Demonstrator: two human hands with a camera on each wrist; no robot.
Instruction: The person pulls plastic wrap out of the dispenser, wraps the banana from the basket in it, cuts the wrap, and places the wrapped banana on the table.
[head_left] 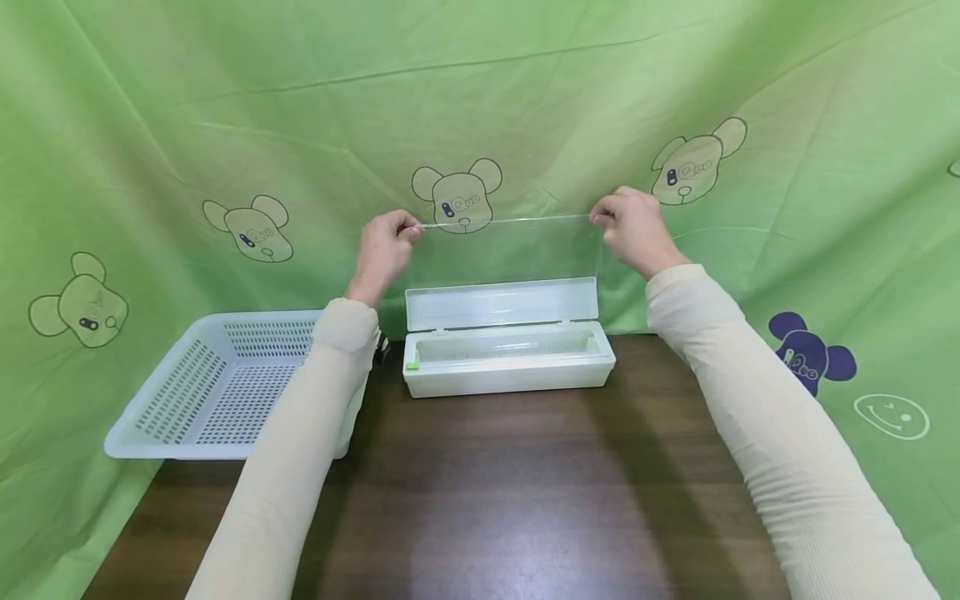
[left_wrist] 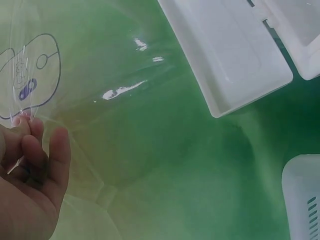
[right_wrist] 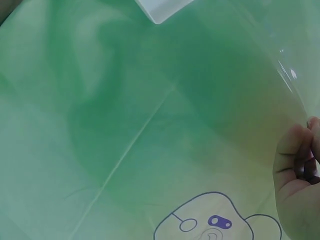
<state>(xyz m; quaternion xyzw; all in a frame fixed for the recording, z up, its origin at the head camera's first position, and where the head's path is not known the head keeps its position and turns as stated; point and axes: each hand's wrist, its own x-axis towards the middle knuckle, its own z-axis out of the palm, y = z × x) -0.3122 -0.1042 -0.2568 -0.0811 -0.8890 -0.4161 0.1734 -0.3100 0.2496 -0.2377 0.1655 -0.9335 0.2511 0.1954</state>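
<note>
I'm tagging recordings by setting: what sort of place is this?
Likely a makeshift tabletop filming corner: green cloth printed with cartoon animal heads hangs around a brown table, where an open white box stands.

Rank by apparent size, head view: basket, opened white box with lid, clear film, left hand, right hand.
1. Basket, by outline; the left sleeve hides part of it
2. Opened white box with lid
3. Clear film, edges faint
4. Left hand and right hand: too alike to rank
</note>
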